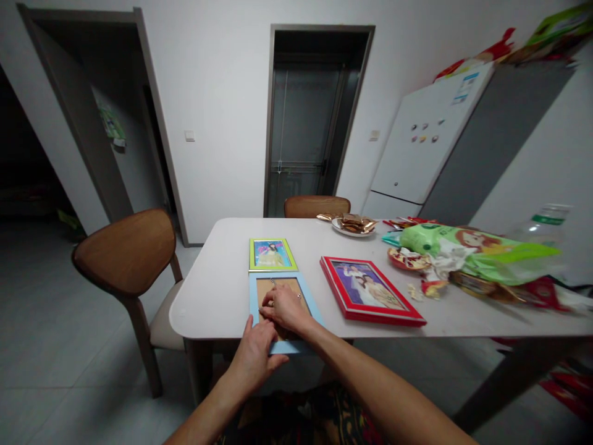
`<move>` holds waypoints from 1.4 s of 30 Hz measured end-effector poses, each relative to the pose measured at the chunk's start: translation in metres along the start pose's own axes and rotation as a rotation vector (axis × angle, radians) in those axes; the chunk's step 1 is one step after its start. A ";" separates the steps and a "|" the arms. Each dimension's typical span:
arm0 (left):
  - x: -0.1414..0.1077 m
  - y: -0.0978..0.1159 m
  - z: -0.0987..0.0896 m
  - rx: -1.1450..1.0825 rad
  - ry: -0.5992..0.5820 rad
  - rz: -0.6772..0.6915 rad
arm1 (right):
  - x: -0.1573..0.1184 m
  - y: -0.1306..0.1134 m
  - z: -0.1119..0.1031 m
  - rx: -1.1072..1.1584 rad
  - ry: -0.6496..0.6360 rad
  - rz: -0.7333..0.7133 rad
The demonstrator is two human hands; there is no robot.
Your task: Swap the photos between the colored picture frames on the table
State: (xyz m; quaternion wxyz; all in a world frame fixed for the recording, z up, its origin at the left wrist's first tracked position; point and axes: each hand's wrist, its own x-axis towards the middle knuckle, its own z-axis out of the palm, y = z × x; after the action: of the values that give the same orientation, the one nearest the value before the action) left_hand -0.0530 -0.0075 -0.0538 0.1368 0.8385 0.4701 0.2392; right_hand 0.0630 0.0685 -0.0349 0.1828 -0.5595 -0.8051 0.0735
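A light-blue picture frame (306,290) lies at the near edge of the table, a brown board (287,284) showing inside it. My left hand (254,353) grips its near left corner, thumb along the near side. Over the board, my right hand (288,307) has its fingers drawn together near the left inner edge; what they pinch, if anything, is hidden. A small metal piece (273,282) shows at the board's far edge. Touching the blue frame's far side is a yellow-green picture frame (291,258) with a photo. To the right lies a thick red picture frame (338,290) with a photo.
A plate (356,233) of gold-wrapped packets sits toward the back. At the right lie a green snack bag (486,247), crumpled tissue (447,259), fruit peel (434,288) and a clear plastic bottle (544,225). Wooden chairs stand at the left (130,253) and behind the table (317,206).
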 end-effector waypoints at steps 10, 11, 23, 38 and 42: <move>0.000 -0.006 0.002 -0.034 -0.024 -0.013 | -0.005 0.029 -0.011 0.272 -0.097 -0.163; 0.000 -0.006 0.002 -0.033 -0.029 -0.012 | -0.010 0.033 -0.016 0.304 -0.130 -0.197; 0.000 -0.005 0.002 -0.028 -0.011 -0.019 | -0.042 0.035 -0.032 0.283 -0.242 -0.226; -0.001 -0.007 0.002 -0.036 -0.011 -0.014 | 0.035 0.038 0.007 -0.082 0.030 0.200; 0.000 -0.005 0.001 -0.044 -0.005 -0.005 | 0.037 0.037 0.013 -0.103 0.031 0.227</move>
State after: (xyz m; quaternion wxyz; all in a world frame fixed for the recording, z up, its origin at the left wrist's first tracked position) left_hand -0.0563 -0.0048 -0.0572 0.1567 0.8347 0.4666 0.2470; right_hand 0.0794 0.1173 -0.0514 0.1567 -0.6566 -0.7365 0.0437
